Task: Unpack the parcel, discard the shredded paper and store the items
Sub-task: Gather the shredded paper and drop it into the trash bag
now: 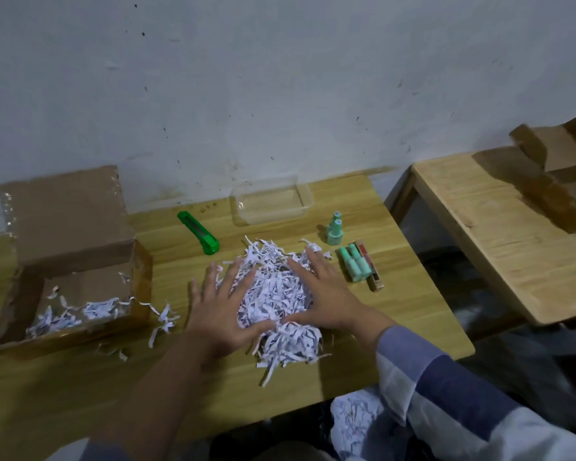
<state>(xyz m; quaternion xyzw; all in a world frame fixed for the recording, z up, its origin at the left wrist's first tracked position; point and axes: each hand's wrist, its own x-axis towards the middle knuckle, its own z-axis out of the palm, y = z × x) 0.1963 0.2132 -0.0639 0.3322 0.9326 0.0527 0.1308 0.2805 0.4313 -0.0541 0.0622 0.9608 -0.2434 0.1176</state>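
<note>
Both hands spread wide, left hand (pixel 221 304) & right hand (pixel 326 294), corralling shredded paper (pixel 276 294) on tabletop (pixel 396 307); next I'd scoop & bin it.

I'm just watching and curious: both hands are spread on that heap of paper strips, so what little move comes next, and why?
Probably draw the left hand and right hand together to scoop up the shredded paper. Both palms lie open on either side of the heap on the table, and more paper already shows below the table's near edge.
</note>
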